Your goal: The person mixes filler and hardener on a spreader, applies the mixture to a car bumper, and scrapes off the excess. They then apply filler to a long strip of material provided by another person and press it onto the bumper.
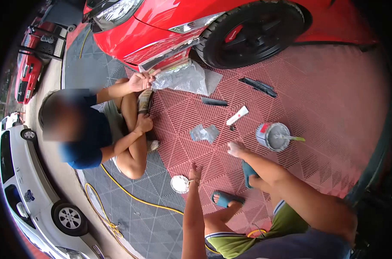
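My left hand hangs over the red floor tiles with its fingers apart and holds nothing I can see. Right by its wrist lies a white round lid. My right hand, whitish with dust, has its fingers loosely spread and appears to hold nothing. To its right stands an open can of grey paste, with a green-tipped spreader resting in it. Farther out are a white tube, a small dark cap and a clear plastic packet.
A red car's front wheel and scuffed bumper are ahead, with plastic sheeting beneath. Black strips lie nearby. Another person sits at left, one hand raised near the bumper. A yellow hose crosses the grey tiles.
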A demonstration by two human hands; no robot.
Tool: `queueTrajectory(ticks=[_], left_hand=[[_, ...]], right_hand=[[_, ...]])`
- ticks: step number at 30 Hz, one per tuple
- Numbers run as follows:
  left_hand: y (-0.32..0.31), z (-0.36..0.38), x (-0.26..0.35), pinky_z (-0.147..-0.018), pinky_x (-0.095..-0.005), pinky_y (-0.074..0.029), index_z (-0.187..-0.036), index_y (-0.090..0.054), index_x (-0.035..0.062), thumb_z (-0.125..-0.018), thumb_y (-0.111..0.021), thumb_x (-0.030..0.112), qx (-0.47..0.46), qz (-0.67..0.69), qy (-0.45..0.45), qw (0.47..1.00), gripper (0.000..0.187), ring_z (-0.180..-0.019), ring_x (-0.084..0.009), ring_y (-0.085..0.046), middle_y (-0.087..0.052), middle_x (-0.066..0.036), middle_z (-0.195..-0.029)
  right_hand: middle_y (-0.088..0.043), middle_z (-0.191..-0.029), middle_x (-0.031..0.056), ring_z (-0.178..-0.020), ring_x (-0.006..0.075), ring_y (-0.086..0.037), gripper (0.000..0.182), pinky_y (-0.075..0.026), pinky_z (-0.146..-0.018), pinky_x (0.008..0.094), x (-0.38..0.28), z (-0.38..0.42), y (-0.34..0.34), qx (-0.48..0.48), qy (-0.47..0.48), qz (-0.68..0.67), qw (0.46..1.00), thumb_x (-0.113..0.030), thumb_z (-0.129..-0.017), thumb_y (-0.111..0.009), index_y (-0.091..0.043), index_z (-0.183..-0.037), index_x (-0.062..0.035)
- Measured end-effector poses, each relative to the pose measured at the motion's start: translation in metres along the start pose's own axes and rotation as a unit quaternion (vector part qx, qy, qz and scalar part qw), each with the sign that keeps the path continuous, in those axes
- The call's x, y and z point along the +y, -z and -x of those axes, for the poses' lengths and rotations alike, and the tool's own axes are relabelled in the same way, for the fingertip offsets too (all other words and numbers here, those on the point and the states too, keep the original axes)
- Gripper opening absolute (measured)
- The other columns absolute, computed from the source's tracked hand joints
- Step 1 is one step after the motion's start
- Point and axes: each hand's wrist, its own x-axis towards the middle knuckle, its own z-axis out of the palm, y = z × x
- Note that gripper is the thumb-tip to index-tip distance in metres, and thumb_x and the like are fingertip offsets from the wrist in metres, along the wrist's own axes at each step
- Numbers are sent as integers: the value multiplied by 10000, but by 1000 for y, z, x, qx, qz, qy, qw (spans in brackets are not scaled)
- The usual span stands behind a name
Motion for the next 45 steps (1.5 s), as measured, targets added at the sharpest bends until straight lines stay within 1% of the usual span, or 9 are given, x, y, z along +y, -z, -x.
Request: queueTrajectory(ticks=[4,5,10,14,18,25,31,42,45], left_hand=[[-5,-95,12,-959,-428,-427,-1335,-384,4,-770,-690,296,23,-94,-57,994,706,-1172,-387,-484,-425,-234,-1343],[-1,-115,23,-993,-417,-406,-1354,-366,30,-760,-689,283,21,-133,-69,989,722,-1247,-375,-405,-332,-211,-1415],[-22,-224,10,-1119,-428,-230,-1444,-198,93,-748,-699,266,100,-330,-222,912,875,-1371,-314,-226,-181,-125,-1512],[-29,-209,37,-1091,-442,-273,-1454,-161,101,-750,-699,248,84,-328,-196,920,898,-1367,-321,-230,-176,-126,-1510],[-38,-208,28,-1072,-455,-286,-1446,-174,98,-743,-700,194,89,-307,-212,923,884,-1342,-322,-271,-244,-137,-1473],[-50,-210,23,-1059,-446,-298,-1423,-217,89,-774,-661,222,118,-368,-172,906,798,-1299,-326,-318,-289,-142,-1431],[-49,-208,34,-989,-474,-371,-1309,-338,82,-753,-699,321,88,-350,-174,916,704,-1237,-339,-371,-335,-147,-1345],[-41,-221,29,-1017,-478,-347,-1379,-263,134,-661,-779,327,53,-427,-172,886,905,-1268,-357,-337,-350,-151,-1338],[-37,-220,7,-984,-446,-390,-1330,-355,85,-591,-825,403,132,-447,-203,861,932,-1200,-336,-436,-465,-177,-1271]], right_hand=[[-573,-1083,144,-1091,321,-515,371,-421,-924,433,10,-91,-37,137,52,144,979,-252,-710,-700,-596,-1024,-84],[-451,-1303,156,-1235,333,-385,622,-320,-1016,487,12,-113,-40,133,70,177,973,-313,-673,-742,-510,-1199,-75],[-168,-1506,129,-1364,325,-200,1006,-178,-1081,546,3,-158,-42,163,111,280,940,-428,-631,-775,-245,-1431,-128],[-189,-1496,132,-1375,320,-178,831,-148,-1090,546,25,-181,-70,228,134,323,909,-302,-672,-738,-354,-1377,-85],[-257,-1479,117,-1358,292,-241,406,-180,-1085,532,15,-168,-66,210,121,331,912,-181,-885,-448,-487,-1271,-64],[-473,-1193,85,-1179,255,-406,272,-281,-986,464,20,-175,-76,263,116,281,916,-168,-867,-441,-599,-1063,-64],[-450,-1183,115,-1117,284,-445,747,-336,-920,436,35,-145,-80,208,109,202,951,-298,-651,-769,-412,-1270,-82],[-482,-1095,105,-1075,265,-461,365,-352,-888,414,44,-163,-117,308,94,228,919,-170,-735,-623,-543,-1080,-82],[-425,-1229,128,-1145,300,-427,486,-322,-944,444,34,-144,-101,205,86,165,961,-157,-776,-587,-484,-1249,-106]])
